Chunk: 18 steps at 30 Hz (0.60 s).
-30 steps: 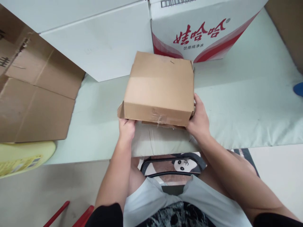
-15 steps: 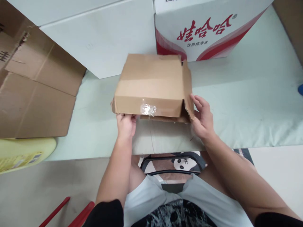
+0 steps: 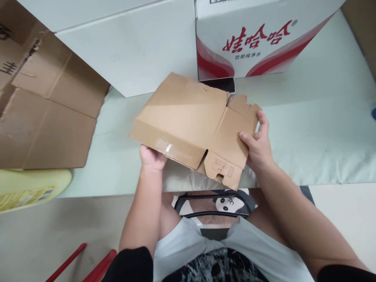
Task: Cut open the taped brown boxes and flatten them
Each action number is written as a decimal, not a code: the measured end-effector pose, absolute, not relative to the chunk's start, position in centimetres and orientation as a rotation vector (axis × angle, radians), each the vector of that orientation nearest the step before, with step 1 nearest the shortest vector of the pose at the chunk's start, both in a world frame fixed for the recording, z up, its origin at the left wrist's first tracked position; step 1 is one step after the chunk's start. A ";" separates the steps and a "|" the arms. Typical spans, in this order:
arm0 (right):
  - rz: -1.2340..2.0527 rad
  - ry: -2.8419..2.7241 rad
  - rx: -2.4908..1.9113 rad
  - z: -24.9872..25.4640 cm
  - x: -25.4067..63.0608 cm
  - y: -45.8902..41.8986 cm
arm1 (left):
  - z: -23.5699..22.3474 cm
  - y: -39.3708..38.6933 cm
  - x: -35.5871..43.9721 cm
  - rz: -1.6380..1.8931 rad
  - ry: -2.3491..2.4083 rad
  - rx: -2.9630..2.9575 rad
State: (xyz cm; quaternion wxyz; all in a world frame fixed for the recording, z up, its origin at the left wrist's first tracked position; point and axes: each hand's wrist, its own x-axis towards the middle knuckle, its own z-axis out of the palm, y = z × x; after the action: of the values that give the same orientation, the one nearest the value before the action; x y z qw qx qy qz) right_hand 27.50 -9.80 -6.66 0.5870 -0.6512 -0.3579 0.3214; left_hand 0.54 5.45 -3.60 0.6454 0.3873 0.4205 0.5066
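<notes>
A brown cardboard box (image 3: 182,109) is tilted in my hands above the pale green tablecloth, its right side flap folded outward. Clear tape (image 3: 168,149) shines on its near face. My left hand (image 3: 152,157) grips the near left edge from below, its fingers partly hidden under the cardboard. On the right, my right hand (image 3: 257,143) pinches the outer edge of the opened flap (image 3: 233,133), thumb on top. A small tab with faint print hangs from that flap's near end.
Behind the box stand a large white carton (image 3: 126,51) and a white-and-red water carton (image 3: 264,47). A dark flat object (image 3: 219,84) with a pale rim lies before them. Brown cartons (image 3: 58,109) and a yellow container (image 3: 35,190) are at left; red legs (image 3: 100,266) show below.
The box has turned and tilted, and its right flap now lies folded outward. My right hand moved right and slightly up with the flap. The dark flat object has come into view.
</notes>
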 end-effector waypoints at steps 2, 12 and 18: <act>0.767 -0.852 -1.519 -6.6 27.9 -9.9 | -3.1 5.4 0.6 1.146 0.906 0.857; 0.662 -0.693 -1.564 -4.9 29.6 -10.5 | -3.3 6.8 -2.1 1.142 0.959 0.863; 1.148 -0.889 -1.378 -2.8 28.9 -12.0 | -4.1 6.9 -1.3 1.336 0.956 0.961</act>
State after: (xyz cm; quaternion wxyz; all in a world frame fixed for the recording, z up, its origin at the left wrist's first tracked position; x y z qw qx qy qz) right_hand 28.87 -11.97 -2.76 0.5394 -0.5797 -0.3739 0.4830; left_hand -1.28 6.93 -4.13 0.5806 0.4111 0.4090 0.5715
